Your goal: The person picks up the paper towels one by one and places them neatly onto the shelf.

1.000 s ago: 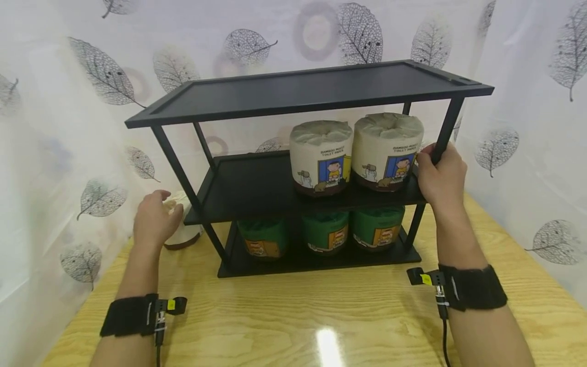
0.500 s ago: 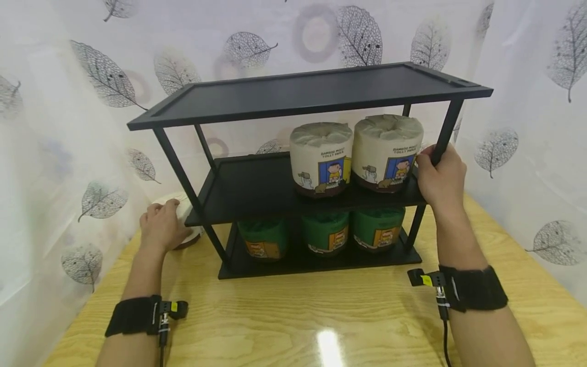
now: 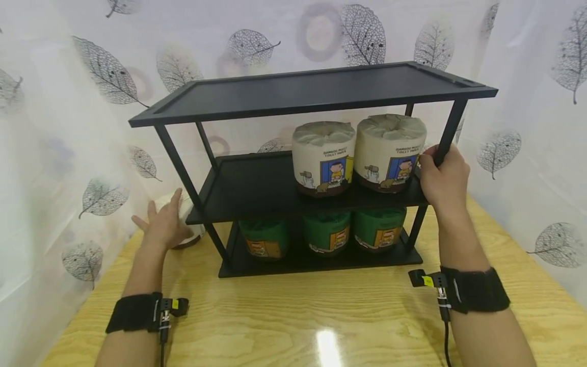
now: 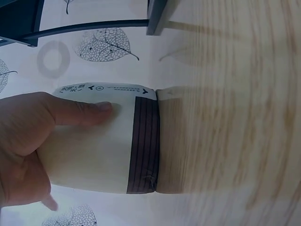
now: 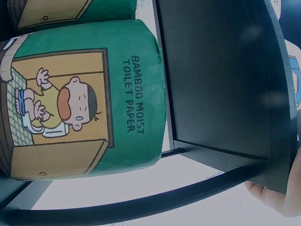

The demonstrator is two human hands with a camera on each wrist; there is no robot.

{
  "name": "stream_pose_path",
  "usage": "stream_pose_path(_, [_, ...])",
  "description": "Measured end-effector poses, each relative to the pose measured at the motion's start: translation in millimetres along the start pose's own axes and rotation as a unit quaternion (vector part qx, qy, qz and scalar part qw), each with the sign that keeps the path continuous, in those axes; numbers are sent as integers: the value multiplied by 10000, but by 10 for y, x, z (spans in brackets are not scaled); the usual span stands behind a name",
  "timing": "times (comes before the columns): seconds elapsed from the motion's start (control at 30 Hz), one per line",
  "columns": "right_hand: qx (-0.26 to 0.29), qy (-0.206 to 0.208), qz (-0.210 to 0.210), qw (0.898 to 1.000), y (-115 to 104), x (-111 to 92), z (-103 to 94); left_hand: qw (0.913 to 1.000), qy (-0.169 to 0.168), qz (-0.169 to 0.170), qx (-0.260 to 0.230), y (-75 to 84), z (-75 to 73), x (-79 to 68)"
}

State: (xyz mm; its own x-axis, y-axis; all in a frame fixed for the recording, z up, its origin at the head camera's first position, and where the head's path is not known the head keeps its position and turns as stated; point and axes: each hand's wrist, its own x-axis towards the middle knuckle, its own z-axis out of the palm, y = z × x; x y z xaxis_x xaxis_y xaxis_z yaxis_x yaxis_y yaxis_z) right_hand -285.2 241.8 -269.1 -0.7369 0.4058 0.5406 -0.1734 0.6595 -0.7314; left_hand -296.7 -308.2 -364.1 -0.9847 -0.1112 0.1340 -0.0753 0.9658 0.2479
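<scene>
In the head view my left hand (image 3: 161, 225) is at the left of the black three-tier rack (image 3: 302, 94), its fingers spread. Its thumb lies along the side of a cream toilet paper roll (image 4: 94, 153), which stands on the table with its brown-striped end down. The far side of that roll is hidden. My right hand (image 3: 444, 178) grips the rack's front right post at the middle shelf. Beside it, two cream toilet paper rolls (image 3: 323, 160) stand on the right half of the middle shelf (image 3: 257, 183).
Several green toilet paper rolls (image 3: 326, 233) stand on the bottom shelf (image 3: 293, 267). The rack rests on a wood-grain table (image 3: 257, 316). A pale curtain (image 3: 518, 66) with leaf prints surrounds the table at the back and sides.
My left hand has moved slightly right and forward to the cream roll, and its fingers have spread apart. The right hand keeps its hold on the post.
</scene>
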Motion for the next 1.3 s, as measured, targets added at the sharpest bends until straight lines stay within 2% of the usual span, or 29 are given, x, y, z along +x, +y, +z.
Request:
stream_pose_path(0.13, [-2, -19, -8, 10000, -4, 7, 6, 9997, -117, 113, 182, -4, 16, -6])
stream_pose_path(0.23, [-17, -30, 12, 10000, -4, 8, 8, 9986, 3, 395, 361, -32, 14, -14])
stream_pose_path(0.37, [-30, -34, 41, 10000, 11, 5, 4, 9965, 237, 718, 356, -87, 5, -13])
stream_pose_path(0.5, [-34, -1, 90, 10000, 28, -1, -16, 9977, 304, 611, 2, -108, -32, -16])
stream_pose_path(0.67, [-28, 75, 82, 9999, 30, -1, -34, 9971, 525, 506, -203, -45, -166, -21])
stream_pose_path(0.8, [-31, 70, 68, 9999, 24, 6, -23, 9947, 836, 547, -241, 30, -274, -49])
stream_pose_path(1.0, [-51, 35, 79, 9999, 23, 3, -2, 9873, 1396, 762, -25, 114, -353, -105])
stream_pose_path(1.13, [-63, 24, 79, 9999, 11, -3, 2, 9829, 1764, 523, -98, 223, -464, -166])
stream_pose_path(1.23, [-73, 13, 93, 9999, 8, 9, -1, 9726, 2271, 477, -169, 306, -562, -223])
stream_pose_path(1.3, [-70, 10, 90, 9999, 5, 14, 1, 9585, 2772, 649, -120, 355, -617, -254])
